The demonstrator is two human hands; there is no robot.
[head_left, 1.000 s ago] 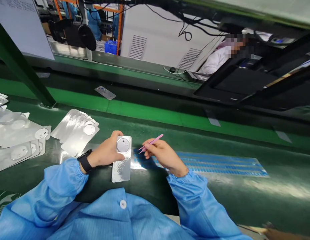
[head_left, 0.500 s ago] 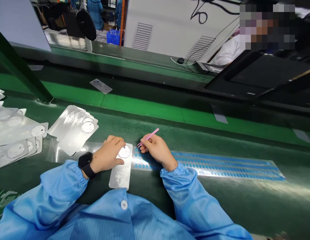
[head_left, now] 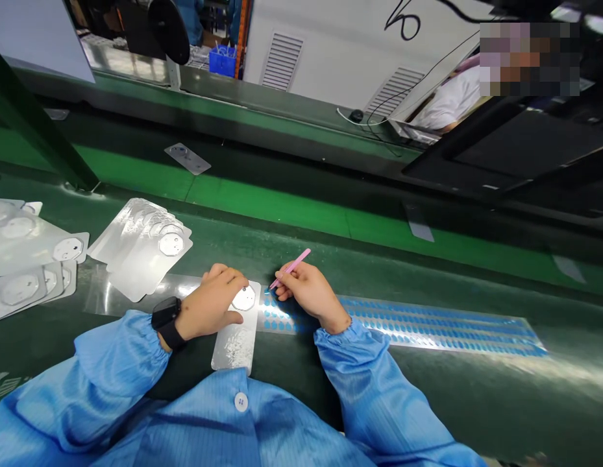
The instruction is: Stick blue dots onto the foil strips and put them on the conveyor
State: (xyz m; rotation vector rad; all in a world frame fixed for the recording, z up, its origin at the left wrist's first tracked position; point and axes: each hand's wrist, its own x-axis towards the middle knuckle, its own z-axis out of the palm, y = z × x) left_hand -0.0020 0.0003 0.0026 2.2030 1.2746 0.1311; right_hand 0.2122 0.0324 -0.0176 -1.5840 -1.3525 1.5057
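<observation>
My left hand point(head_left: 211, 302) lies over the upper left part of a silver rectangular plate point(head_left: 239, 344), fingers near its round white-ringed area and thumb on its surface, holding it against the bench. Between thumb and fingers, my right hand point(head_left: 308, 290) pinches pink tweezers point(head_left: 298, 261). The tweezers' tips point down at the left end of a long clear strip point(head_left: 428, 318) bearing rows of small blue round stickers. Whether a sticker is caught at the tips is too small to tell. Part of the strip is hidden under my right hand and the plate.
A fanned stack of silver plates point(head_left: 145, 250) lies left of my hands, with another pile point(head_left: 28, 253) at the far left. A green post point(head_left: 43, 123) rises behind them. Single plates point(head_left: 187, 159) lie on the green lane beyond. A person point(head_left: 452, 97) is at the upper right.
The view has shifted slightly. The tweezers' tips have moved a little to the right over the blue stickers. My left hand stays on the plate.
</observation>
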